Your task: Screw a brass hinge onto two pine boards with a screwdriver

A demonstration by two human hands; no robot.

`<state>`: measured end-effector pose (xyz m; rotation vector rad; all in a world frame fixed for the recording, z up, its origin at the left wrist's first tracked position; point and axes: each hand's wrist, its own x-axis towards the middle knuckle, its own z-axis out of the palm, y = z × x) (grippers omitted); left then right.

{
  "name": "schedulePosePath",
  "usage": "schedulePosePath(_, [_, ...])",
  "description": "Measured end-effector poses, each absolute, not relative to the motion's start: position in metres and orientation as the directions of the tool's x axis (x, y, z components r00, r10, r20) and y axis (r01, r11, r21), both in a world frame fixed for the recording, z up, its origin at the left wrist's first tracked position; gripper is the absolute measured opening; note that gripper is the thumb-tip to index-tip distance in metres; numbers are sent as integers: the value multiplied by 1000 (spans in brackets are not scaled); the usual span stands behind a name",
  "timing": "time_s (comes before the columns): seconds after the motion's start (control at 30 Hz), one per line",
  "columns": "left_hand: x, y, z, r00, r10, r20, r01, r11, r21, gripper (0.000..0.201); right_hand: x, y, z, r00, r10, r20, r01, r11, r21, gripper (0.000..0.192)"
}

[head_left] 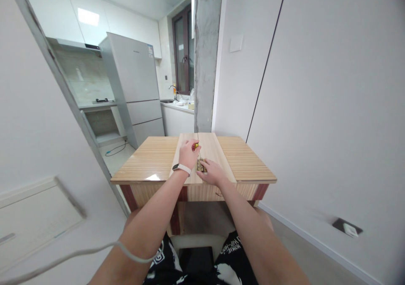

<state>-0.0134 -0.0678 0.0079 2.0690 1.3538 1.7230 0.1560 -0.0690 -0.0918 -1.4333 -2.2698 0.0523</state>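
Hands on wooden table: left hand grip closed around small yellow object, right hand grip unclear

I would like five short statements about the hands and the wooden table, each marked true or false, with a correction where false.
1. The left hand holds a small yellow and red object. True.
2. The right hand hangs off the striped wooden table. False: it rests on the table's pale centre board, on a small brownish object.
3. A white wristband is on the left wrist. True.
4. The tall silver refrigerator stands to the right of the table. False: it stands behind, to the left.
5. Both hands are raised above the head. False: they are on the tabletop.
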Motion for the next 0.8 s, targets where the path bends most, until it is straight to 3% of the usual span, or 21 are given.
schedulePosePath(0.23, [-18,-67,10,24,732,681,419,-626,657,24,156,-70,-92,-351,863,363,852,455,-259,70])
schedulePosePath(0.6, [-14,-68,12,-62,674,736,588,-571,573,14,155,-71,-90,-345,877,334,850,442,-286,69])
schedulePosePath(0.8, [-12,-69,13,-33,676,736,552,-602,577,15,155,-71,-90,-346,869,352,850,450,-274,68])
